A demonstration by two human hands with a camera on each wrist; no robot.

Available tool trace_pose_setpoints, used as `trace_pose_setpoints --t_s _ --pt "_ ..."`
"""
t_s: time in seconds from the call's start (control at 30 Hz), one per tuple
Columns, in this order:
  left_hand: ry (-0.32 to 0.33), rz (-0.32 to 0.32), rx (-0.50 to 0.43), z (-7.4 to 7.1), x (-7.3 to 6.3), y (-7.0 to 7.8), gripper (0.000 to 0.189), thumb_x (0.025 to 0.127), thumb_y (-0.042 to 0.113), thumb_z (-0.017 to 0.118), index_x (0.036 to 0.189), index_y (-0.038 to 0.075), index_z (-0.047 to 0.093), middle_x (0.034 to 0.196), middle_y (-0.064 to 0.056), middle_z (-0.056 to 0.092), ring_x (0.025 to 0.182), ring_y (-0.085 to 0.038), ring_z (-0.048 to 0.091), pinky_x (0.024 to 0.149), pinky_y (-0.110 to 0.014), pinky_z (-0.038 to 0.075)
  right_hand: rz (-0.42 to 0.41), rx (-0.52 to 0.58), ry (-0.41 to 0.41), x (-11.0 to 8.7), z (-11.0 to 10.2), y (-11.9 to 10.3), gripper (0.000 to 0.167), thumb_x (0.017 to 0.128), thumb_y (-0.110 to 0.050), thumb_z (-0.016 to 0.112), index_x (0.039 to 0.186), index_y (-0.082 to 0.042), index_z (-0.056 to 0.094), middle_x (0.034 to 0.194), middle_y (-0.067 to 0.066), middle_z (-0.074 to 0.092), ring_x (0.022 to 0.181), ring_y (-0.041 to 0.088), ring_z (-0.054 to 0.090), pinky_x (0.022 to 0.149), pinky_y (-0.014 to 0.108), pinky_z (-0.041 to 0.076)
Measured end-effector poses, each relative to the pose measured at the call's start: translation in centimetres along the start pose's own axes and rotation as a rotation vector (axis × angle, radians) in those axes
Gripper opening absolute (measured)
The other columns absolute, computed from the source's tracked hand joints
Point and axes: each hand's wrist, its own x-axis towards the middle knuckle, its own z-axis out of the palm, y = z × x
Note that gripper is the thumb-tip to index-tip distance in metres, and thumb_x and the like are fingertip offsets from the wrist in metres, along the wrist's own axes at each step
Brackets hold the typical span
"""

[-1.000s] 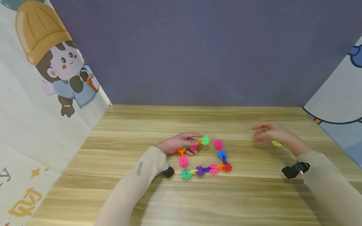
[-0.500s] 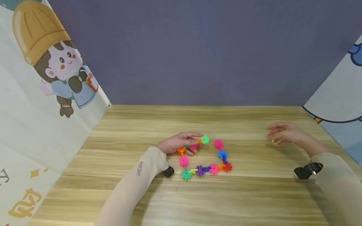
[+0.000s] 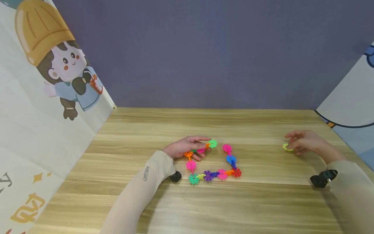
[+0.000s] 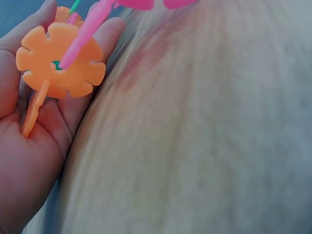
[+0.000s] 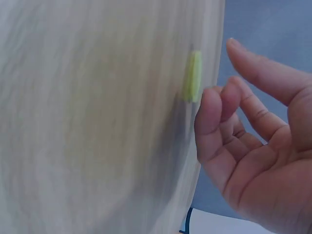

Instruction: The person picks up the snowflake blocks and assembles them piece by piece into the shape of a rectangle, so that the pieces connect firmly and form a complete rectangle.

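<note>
A chain of linked, notched plastic flower discs (image 3: 191,165) forms a near-rectangle on the wooden table, with a gap between its light green end disc (image 3: 212,143) and pink end disc (image 3: 227,149). My left hand (image 3: 182,147) holds the chain's upper left side between thumb and fingers, covering part of it. In the left wrist view, an orange disc (image 4: 39,53) sits against that palm. Far to the right, my right hand (image 3: 310,143) hovers with loosely bent fingers beside a loose yellow disc (image 3: 285,148). The right wrist view shows this yellow disc (image 5: 193,75) just beyond the fingertips.
The wooden table (image 3: 233,208) ends at a grey-blue upright panel (image 3: 216,58). A printed cartoon sheet (image 3: 29,136) borders the left side, and another printed sheet (image 3: 350,94) stands at the right. Black wrist cameras (image 3: 176,176) are worn on both arms.
My right hand has moved rightward to the yellow disc, passing over it, and now lies on its right side. My left hand has stayed on the chain.
</note>
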Motion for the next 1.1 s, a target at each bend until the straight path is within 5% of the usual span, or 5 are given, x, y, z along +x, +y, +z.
trace_pose_setpoints --t_s 0.33,0.57,0.8,1.1 --pt "0.002 -0.004 0.009 0.1 0.0 0.1 0.049 0.105 0.011 0.051 0.152 0.012 0.041 0.130 -0.013 0.061 0.088 -0.021 0.068 0.078 -0.037 0.061 0.081 -0.083 -0.001 0.4 0.2 0.9 0.065 0.079 -0.007 0.080 0.129 0.020 0.046 0.078 -0.001 0.058 0.065 0.012 0.054 0.055 0.029 0.055" --pt "0.002 -0.007 0.006 0.0 0.0 0.1 0.049 0.105 0.011 0.052 0.152 0.012 0.041 0.133 -0.013 0.059 0.088 -0.021 0.068 0.079 -0.037 0.061 0.078 -0.112 0.023 0.4 0.2 0.8 0.066 0.075 -0.010 0.083 0.123 0.020 0.049 0.085 0.002 0.061 0.068 0.017 0.057 0.056 0.032 0.057" --pt "0.008 -0.012 0.011 0.1 0.0 0.1 0.048 0.104 0.011 0.052 0.152 0.012 0.042 0.133 -0.014 0.060 0.088 -0.022 0.068 0.080 -0.038 0.061 0.037 -0.147 0.059 0.2 0.3 0.7 0.050 0.076 -0.007 0.083 0.108 0.016 0.053 0.086 0.007 0.060 0.063 0.017 0.060 0.055 0.031 0.058" --pt "0.004 -0.014 0.009 0.2 0.1 0.1 0.048 0.104 0.011 0.052 0.152 0.011 0.042 0.133 -0.014 0.060 0.088 -0.022 0.068 0.079 -0.037 0.061 -0.061 0.009 0.032 -0.2 1.6 -0.5 0.031 0.085 0.005 0.070 0.102 0.024 0.052 0.079 0.007 0.067 0.062 0.014 0.067 0.060 0.033 0.062"
